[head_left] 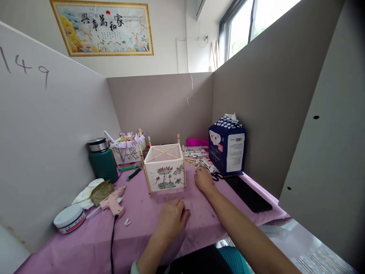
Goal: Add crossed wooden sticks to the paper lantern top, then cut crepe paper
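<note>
My left hand [172, 217] rests on the pink cloth near the table's front edge, fingers curled in a loose fist with nothing visible in them. My right hand [203, 180] reaches forward, its bent fingers turned down beside a pile of small wooden sticks [192, 163]; whatever they grip is hidden. Just right of that hand lie black-handled scissors [216, 176]. Ahead of my hands stands a box-shaped lantern frame [164, 179], white-panelled with a lotus drawing, wooden posts at its corners and crossed sticks at its top.
Left are a pink glue gun [113, 202], a dry leaf [102, 192], a round white tub [69, 219] and a green bottle [103, 161]. Behind stands another decorated box [128, 153]. Right are a tissue pack [227, 146] and a black phone [248, 193]. Partitions enclose the table.
</note>
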The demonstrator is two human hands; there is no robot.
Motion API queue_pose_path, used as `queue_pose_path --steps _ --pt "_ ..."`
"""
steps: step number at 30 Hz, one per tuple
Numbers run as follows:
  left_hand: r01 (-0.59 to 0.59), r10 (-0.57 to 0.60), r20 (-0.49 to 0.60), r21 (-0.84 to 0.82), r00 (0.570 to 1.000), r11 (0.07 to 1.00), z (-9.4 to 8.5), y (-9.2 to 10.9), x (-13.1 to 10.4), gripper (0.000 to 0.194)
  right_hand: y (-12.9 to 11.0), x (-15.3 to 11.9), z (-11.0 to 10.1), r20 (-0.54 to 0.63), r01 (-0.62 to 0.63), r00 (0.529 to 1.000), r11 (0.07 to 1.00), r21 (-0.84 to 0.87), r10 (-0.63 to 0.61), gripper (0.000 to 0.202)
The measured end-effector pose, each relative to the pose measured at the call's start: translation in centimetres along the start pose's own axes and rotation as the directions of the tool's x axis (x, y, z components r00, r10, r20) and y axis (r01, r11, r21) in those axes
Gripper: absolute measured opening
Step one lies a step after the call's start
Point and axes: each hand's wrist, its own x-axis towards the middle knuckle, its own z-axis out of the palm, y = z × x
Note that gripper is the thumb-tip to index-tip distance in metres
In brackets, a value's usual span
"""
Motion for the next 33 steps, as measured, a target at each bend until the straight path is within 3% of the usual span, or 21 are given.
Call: queue_pose_path --steps 2,7,10,12,14,16,17,18,19,21,23,28,33 --pt "0.0 0.0 -0.002 0.004 1.0 1.0 -0.1 0.0 0.0 0.015 0.3 0.1 -0.2 -0.031 -0.005 1.0 1.0 0.017 0.005 0.036" --pt "0.0 0.0 -0.013 0.003 1.0 1.0 0.0 0.1 0.0 0.014 -0.3 -0.1 0.1 0.038 0.165 0.985 0.98 0.115 -0.171 0.025" --pt "-0.002 -0.001 -0.05 -0.057 0.999 0.998 0.2 0.2 -0.2 0.013 -0.3 0.2 0.4 0.001 0.113 0.993 0.984 0.138 -0.115 0.029" --pt "0.003 -0.03 -0.161 -0.166 0.986 0.986 -0.2 -0.2 -0.3 0.014 0.1 0.5 0.1 -0.039 0.075 0.997 0.982 0.173 -0.069 0.035" --pt "0.034 -0.136 -0.369 -0.27 0.919 0.962 -1.6 -1.1 -0.4 0.016 0.6 0.6 -0.5 -0.045 0.11 0.994 0.964 0.241 -0.102 0.041" --pt "0.1 -0.277 -0.573 -0.32 0.771 0.942 -4.0 -2.6 -0.1 0.018 0.9 0.2 -1.2 -0.03 0.195 0.98 0.929 0.315 -0.196 0.047" --pt "0.14 -0.326 -0.64 -0.325 0.695 0.935 -5.5 -3.5 0.3 0.021 0.9 -0.1 -1.5 -0.019 0.243 0.967 0.904 0.352 -0.252 0.047" --pt "0.168 -0.358 -0.674 -0.332 0.646 0.928 -7.1 -4.5 0.7 0.028 0.8 -0.5 -1.8 -0.007 0.285 0.952 0.875 0.391 -0.307 0.043" --pt "0.173 -0.377 -0.681 -0.35 0.628 0.921 -8.6 -5.5 1.3 0.037 0.5 -0.9 -2.0 0.006 0.317 0.936 0.847 0.427 -0.353 0.038" --pt "0.135 -0.403 -0.626 -0.43 0.667 0.893 -11.0 -7.4 2.8 0.045 -0.3 -1.7 -2.3 0.046 0.331 0.917 0.822 0.464 -0.396 0.032" --pt "0.077 -0.377 -0.575 -0.477 0.726 0.876 -12.4 -8.8 4.3 0.044 -1.2 -2.3 -2.3 0.098 0.29 0.927 0.857 0.426 -0.363 0.029" --pt "0.047 -0.406 -0.48 -0.598 0.778 0.8 -12.4 -10.4 6.2 0.04 -3.2 -3.3 -2.0 0.113 0.168 0.973 0.95 0.264 -0.204 0.026" --pt "-0.008 -0.407 -0.425 -0.699 0.809 0.715 -13.1 -10.9 7.8 0.031 -4.7 -1.8 -2.6 0.115 0.147 0.979 0.971 0.187 -0.17 0.027"
